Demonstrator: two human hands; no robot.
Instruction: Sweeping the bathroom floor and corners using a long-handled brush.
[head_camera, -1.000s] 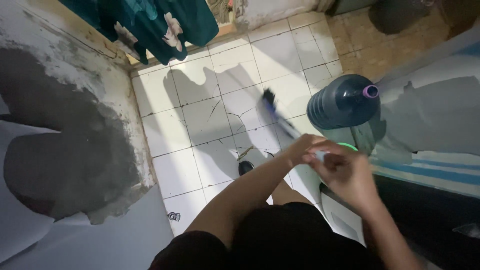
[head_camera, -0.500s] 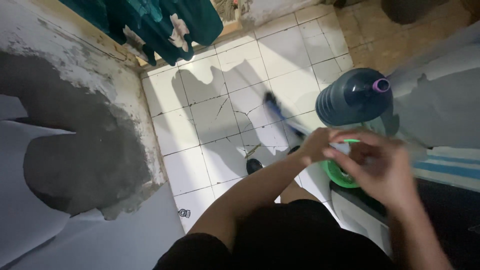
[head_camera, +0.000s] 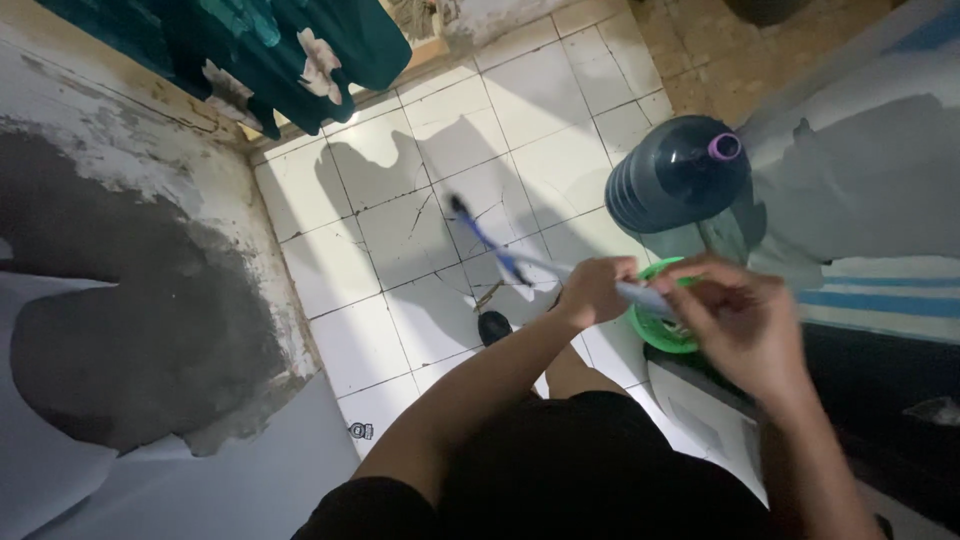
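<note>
Cracked white tile floor, dark water jug far right. Left hand grips closed on a blue-tipped stick; right hand pinches its near end above a green rim. Looks mid-adjustment; next needs steady hold.

You have one small label-like sticker on the white tile floor, close to the floor's left edge beside the grey wall. It is a pale, dark-outlined, roughly square mark; no packages, signs or screens show.

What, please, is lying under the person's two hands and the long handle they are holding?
Under the right hand a round green basin shows on the white tiled floor. Its inside is hidden by both hands and the blue-tipped handle.
</note>
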